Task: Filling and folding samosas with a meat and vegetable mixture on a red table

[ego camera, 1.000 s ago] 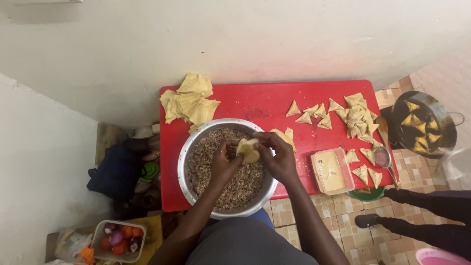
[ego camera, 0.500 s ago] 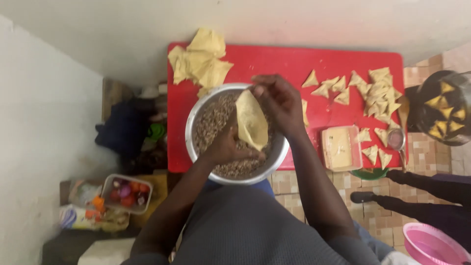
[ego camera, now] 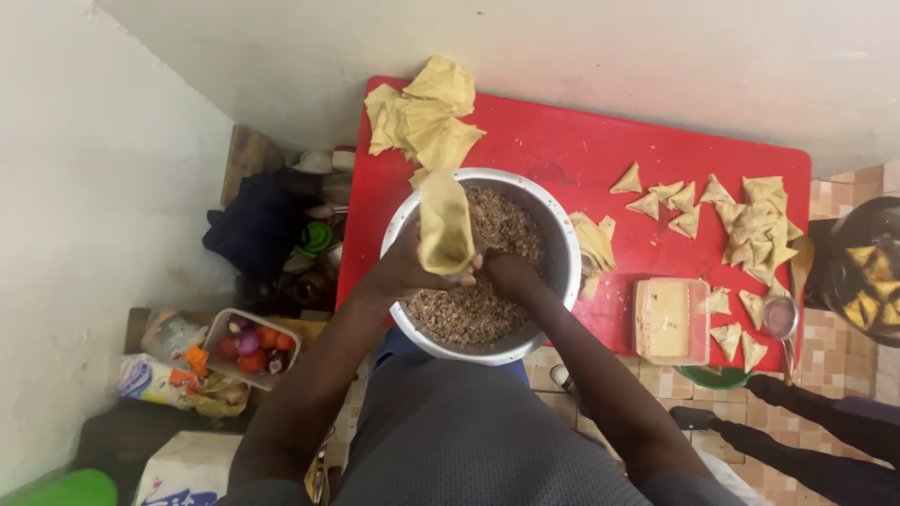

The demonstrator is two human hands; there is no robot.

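Note:
A steel bowl [ego camera: 562, 253] of brown minced filling [ego camera: 511, 225] sits on the near edge of a red table [ego camera: 562, 141]. My left hand [ego camera: 412, 267] holds a pale pastry cone [ego camera: 444, 223] upright over the bowl's left side. My right hand [ego camera: 511, 276] rests in the filling just right of the cone, fingers curled toward its base. Whether it holds filling I cannot tell.
Loose pastry sheets [ego camera: 424, 112] lie at the table's far left. Several folded triangles [ego camera: 755, 220] cover the right side, beside a small tub of paste [ego camera: 669, 320]. A dark pan [ego camera: 867, 272] with triangles stands at right. A vegetable tub [ego camera: 251, 343] sits on the floor left. Another person's legs [ego camera: 806, 426] show lower right.
The pastry cone has moved from the bowl's middle to its left side, held by my left hand. My right hand has dropped into the filling. The view shifted right.

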